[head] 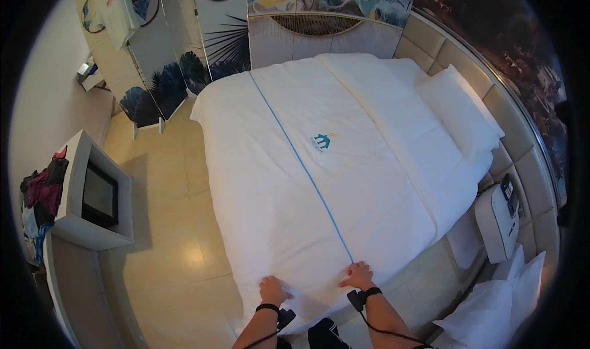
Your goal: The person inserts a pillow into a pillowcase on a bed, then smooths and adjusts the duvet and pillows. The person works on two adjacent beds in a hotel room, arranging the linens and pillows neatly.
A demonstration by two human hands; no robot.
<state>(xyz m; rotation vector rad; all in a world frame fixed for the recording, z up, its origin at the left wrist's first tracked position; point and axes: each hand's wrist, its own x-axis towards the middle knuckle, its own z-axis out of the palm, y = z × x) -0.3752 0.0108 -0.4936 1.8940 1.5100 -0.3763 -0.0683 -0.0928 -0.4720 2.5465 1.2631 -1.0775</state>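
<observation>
A white duvet (286, 187) covers the bed, with a blue stripe across it, a printed teal logo and a folded-back band near the head end. My left hand (274, 290) rests on the duvet's near edge at the lower left. To its right, my right hand (357, 276) lies at the near end of the blue stripe, fingers on the cloth. Whether the fingers pinch the fabric cannot be made out. Black bands with small devices and cables sit on both wrists. White pillows (461, 114) lie at the padded headboard on the right.
A white bedside cabinet (493, 229) with dark items on top stands near the headboard. More white pillows (493, 307) lie at the lower right. A white cabinet (73, 215) with clothes on it is at left; a folding screen (161, 63) stands beyond the bed.
</observation>
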